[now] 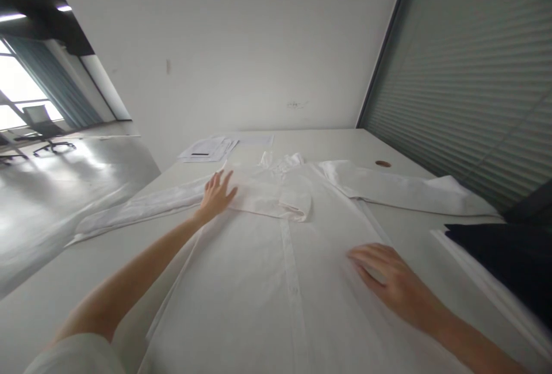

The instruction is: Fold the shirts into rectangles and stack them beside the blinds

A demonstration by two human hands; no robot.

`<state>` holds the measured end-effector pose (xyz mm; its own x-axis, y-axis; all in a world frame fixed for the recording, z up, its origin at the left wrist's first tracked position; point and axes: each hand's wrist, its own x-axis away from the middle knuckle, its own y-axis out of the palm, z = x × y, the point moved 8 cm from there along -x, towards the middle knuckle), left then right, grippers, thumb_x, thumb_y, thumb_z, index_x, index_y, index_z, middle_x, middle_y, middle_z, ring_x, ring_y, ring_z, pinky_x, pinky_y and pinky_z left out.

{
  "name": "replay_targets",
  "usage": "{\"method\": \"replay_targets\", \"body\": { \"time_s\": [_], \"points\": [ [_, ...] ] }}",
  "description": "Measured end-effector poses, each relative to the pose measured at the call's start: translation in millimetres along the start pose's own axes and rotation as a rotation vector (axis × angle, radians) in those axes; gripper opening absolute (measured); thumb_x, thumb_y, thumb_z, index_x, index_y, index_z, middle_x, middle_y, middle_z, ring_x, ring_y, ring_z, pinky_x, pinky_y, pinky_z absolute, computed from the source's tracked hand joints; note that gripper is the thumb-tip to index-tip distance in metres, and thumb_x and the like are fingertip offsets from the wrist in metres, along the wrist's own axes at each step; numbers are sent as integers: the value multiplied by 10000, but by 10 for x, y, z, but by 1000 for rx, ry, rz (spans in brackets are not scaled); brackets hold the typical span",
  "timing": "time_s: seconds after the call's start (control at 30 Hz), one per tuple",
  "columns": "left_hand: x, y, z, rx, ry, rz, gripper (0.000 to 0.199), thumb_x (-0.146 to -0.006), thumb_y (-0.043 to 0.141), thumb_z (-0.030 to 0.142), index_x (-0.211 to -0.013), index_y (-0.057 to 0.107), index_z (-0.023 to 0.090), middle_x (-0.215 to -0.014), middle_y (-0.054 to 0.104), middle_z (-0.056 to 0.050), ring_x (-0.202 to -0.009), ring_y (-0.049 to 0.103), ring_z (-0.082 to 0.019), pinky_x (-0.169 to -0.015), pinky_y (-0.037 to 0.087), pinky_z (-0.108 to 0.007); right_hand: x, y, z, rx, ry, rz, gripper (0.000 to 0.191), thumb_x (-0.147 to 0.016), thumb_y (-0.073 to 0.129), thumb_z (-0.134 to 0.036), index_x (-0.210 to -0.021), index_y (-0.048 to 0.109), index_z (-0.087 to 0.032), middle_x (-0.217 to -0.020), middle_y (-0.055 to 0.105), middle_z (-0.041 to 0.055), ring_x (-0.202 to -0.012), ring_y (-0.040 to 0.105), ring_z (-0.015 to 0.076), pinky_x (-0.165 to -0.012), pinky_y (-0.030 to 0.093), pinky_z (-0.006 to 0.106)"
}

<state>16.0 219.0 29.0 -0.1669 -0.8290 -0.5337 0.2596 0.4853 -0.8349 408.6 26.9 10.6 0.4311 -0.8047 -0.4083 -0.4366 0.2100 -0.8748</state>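
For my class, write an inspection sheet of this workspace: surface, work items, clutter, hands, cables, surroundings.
Surface: white table, round hole at far right.
Work items: white shirt spread front up, a cuffed sleeve across its chest.
Clutter: papers at far left, dark cloth at right.
Hands: left hand spread at the sleeve's upper end; right hand at the shirt's right side, grip unclear.
Cables: nothing seen.
Surroundings: white wall, blinds, office chair.

Head view: worn on the head, behind and above the left hand (218, 193) and right hand (390, 276) | faces forward and down over the table (345, 144), to the wall (241, 46) beyond both hands | near enough that forearms cross the foreground; blinds (466, 104) right of the hands
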Motion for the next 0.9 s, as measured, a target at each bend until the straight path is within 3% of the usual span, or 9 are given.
{"method": "replay_targets", "body": {
  "time_s": [0.07, 0.17, 0.33, 0.47, 0.57, 0.67, 0.77, 0.9],
  "points": [
    [53, 127, -503, 66, -253, -14, 648, -957, 449, 470, -1514, 330, 159, -1515, 387, -215, -1370, 408, -381, -1076, 356, -566, -353, 18, -172, -19, -42, 16, 259, -988, 472, -317, -1126, 675, -232, -1102, 708, 73, -1046, 639, 255, -936, 483, 444],
    [162, 278, -824, 149, -370, -43, 615, -966, 387, 440, -1494, 353, 128, -1395, 529, -203, -1266, 520, -339, -1044, 407, -515, -916, 118, -342, 9, -59, 68, 253, -970, 485, -260, -1147, 658, -207, -1076, 688, 91, -1017, 616, 266, -914, 469, 443],
    [244, 303, -765, 94, -280, -94, 684, -814, 558, 369, -1464, 438, 195, -1338, 564, -157, -1245, 505, -368, -1069, 352, -545, -1674, 534, -376, 156, -28, 27, 319, -910, 603, -308, -1191, 650, -165, -1154, 625, 137, -1018, 585, 293, -881, 460, 423],
    [258, 307, -719, 80, -204, -149, 818, -737, 583, 315, -1519, 363, 217, -1341, 536, -153, -1248, 476, -383, -1069, 325, -567, -1928, 742, -329, 257, -59, -22, 233, -945, 545, -326, -1058, 685, -177, -1019, 653, 132, -958, 589, 295, -830, 436, 416],
    [259, 314, -728, 134, -163, -149, 850, -725, 569, 299, -1538, 326, 241, -1344, 523, -136, -1261, 458, -373, -1072, 320, -555, -1932, 584, -183, 145, 10, 80, 242, -965, 481, -335, -884, 662, -197, -870, 646, 94, -853, 594, 246, -768, 429, 362],
    [264, 314, -668, 169, -64, -135, 883, -722, 575, 309, -1553, 285, 240, -1381, 484, -135, -1283, 442, -361, -1091, 306, -535, -1745, 160, 182, -130, 232, 359, 204, -916, 494, -348, -851, 608, -192, -750, 609, 47, -695, 574, 195, -681, 437, 321],
    [280, 289, -578, 178, 18, -119, 907, -747, 588, 346, -1568, 225, 212, -1435, 438, -155, -1320, 415, -361, -1099, 298, -529, -1372, -176, 627, -467, 483, 582, 200, -811, 585, -391, -881, 569, -204, -662, 587, -4, -581, 556, 163, -592, 451, 298],
    [300, 243, -466, 151, 59, -130, 957, -766, 610, 383, -1582, 146, 198, -1492, 397, -169, -1365, 376, -366, -1114, 278, -533, -771, -289, 968, -822, 756, 675, 508, -634, 718, -309, -1111, 550, -263, -594, 595, -75, -480, 544, 141, -499, 481, 262]
  ]
}}
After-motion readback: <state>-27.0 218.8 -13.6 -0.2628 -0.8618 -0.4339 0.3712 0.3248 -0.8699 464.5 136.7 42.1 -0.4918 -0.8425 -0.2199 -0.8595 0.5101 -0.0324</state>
